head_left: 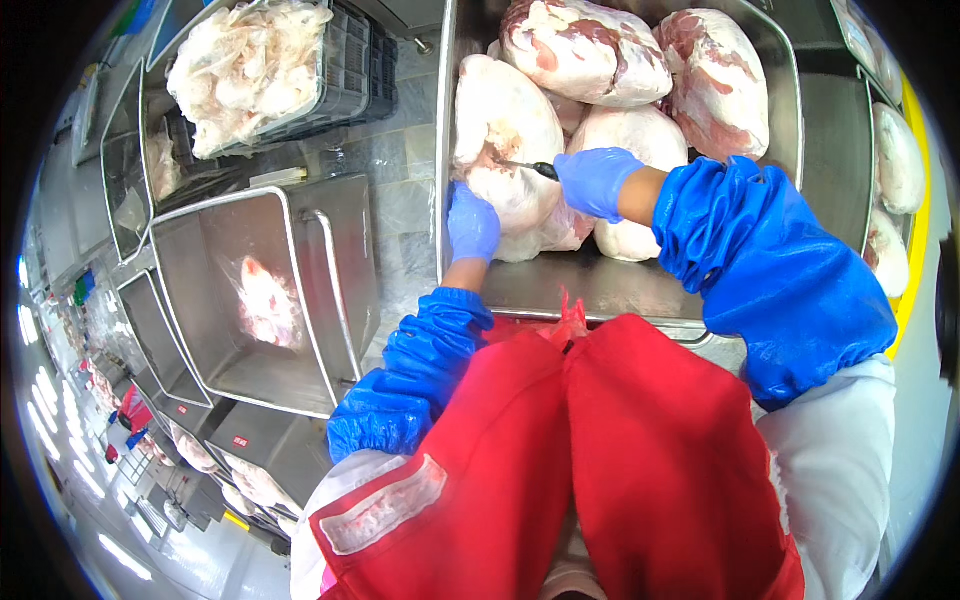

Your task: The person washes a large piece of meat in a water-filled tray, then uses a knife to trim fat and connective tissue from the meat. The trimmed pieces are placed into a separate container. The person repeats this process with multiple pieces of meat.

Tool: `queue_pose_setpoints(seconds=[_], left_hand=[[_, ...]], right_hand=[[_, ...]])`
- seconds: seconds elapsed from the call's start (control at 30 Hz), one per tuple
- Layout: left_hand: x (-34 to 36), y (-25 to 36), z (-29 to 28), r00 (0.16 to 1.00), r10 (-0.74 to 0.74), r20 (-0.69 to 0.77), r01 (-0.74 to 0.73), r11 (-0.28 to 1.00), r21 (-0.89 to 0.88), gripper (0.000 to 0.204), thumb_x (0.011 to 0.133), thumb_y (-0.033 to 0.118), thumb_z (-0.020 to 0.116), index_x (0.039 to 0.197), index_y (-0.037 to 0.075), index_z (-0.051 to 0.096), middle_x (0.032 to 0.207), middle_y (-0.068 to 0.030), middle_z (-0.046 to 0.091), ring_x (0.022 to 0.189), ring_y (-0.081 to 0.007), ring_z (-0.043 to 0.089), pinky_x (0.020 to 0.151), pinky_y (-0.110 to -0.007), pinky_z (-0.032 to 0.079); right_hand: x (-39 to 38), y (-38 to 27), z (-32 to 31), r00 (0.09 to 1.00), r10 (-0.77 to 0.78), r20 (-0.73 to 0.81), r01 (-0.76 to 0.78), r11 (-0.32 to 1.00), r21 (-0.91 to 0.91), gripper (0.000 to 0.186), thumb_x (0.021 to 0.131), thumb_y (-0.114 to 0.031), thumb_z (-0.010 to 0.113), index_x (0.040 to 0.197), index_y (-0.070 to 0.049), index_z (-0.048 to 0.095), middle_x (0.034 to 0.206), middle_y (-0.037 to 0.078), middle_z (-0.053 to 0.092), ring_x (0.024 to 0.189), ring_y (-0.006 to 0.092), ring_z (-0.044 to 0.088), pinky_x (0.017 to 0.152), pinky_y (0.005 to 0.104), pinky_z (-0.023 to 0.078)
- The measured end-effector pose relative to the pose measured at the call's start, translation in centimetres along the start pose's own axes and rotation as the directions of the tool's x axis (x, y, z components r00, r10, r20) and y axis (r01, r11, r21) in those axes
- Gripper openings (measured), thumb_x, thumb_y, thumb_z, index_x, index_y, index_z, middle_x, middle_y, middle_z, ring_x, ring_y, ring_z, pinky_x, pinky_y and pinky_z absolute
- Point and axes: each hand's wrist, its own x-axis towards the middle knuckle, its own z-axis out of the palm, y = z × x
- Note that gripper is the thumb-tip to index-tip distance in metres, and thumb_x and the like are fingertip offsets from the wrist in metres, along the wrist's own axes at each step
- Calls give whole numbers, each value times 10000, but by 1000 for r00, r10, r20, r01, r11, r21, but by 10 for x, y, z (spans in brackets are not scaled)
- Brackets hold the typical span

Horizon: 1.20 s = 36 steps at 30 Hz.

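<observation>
A large pale, fat-covered piece of meat (515,110) lies at the left side of a steel bin (620,292). In my right hand (598,182), gloved in blue, is a knife (541,169) with a black handle. Its thin blade points left and its tip meets the meat at a reddish cut. My left hand (473,225), also blue-gloved, grips the near left edge of the same piece, close to the bin's wall. Its fingertips are partly hidden against the meat.
More large meat pieces (590,50) fill the far part of the bin. To the left stands an empty-sided steel cart (335,290) with a bagged piece (268,305) inside. Beyond it, a dark crate (365,75) holds crumpled clear plastic (245,70). Further meat (898,160) lies at the right.
</observation>
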Motion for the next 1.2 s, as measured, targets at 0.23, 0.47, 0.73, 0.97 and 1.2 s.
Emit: queue_pose_setpoints(seconds=[0.23, 0.47, 0.73, 0.97, 1.2], left_hand=[[4, 36, -41, 983, -166, -75, 158, 982, -102, 263, 825, 160, 422, 933, -54, 530, 888, -263, 552, 801, -354, 571, 687, -402, 477], [12, 43, -62, 977, -7, 214, -18, 993, 115, 206, 753, 114, 474, 790, -38, 608, 894, -227, 557, 777, -308, 572, 673, -361, 478], [13, 30, -44, 975, 199, 103, -214, 963, 165, 199, 737, 71, 463, 834, -44, 595, 803, -241, 580, 750, -361, 593, 654, -417, 474], [14, 40, -44, 969, -242, 52, 244, 900, -360, 194, 727, 20, 460, 917, -20, 454, 779, -286, 557, 755, -416, 568, 669, -459, 454], [13, 37, -55, 946, -291, 146, 325, 838, -438, 199, 753, 52, 442, 938, 2, 497, 876, -276, 560, 819, -445, 536, 712, -487, 420]], right_hand=[[-1, 40, 37, 980, -85, -179, 92, 995, 31, 156, 833, -165, 413, 950, -66, 442, 714, 191, 585, 608, 346, 586, 524, 424, 458], [29, 86, 70, 942, -187, -279, 164, 981, -103, 149, 838, -175, 403, 942, -81, 454, 816, 199, 576, 698, 366, 580, 596, 431, 461], [-21, 40, -22, 973, -204, -107, 169, 948, -271, 158, 827, -187, 441, 936, -74, 453, 703, 184, 573, 642, 359, 573, 550, 450, 441], [9, 65, -3, 962, -258, -90, 240, 956, -169, 181, 829, -224, 422, 942, -84, 444, 680, 199, 568, 629, 375, 576, 546, 448, 454], [44, 86, 54, 957, -212, -196, 195, 975, -102, 186, 863, -274, 408, 911, -96, 436, 757, 176, 577, 662, 357, 573, 569, 447, 444]])
